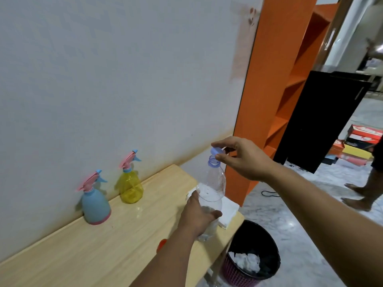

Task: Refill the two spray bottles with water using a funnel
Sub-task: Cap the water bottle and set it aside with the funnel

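The water bottle [211, 195] at lower centre is gripped by the left hand [199, 216]; its cap [216, 151] is pinched just above the neck by the right hand [242, 158]. The blue spray bottle [95, 206] and yellow spray bottle [130, 187], at centre left on the table [83, 245], remain capped; no funnel is seen, so filling appears not yet begun.

Views: one only, worn on the person's head; no second view to share anything with.
Facing: forward and down, turned slightly left toward the white wall [116, 75].
Tilt: rolled, so the wooden table [87, 243] runs from near left up to far right.
Nearness: close; both forearms enter from the near edge, the left hand [198, 216] and right hand [243, 157] sit at centre.
Lens: wide-angle; straight edges such as the orange shelf [273, 83] lean and bow.
Far right: floor and a black cabinet [319, 121].
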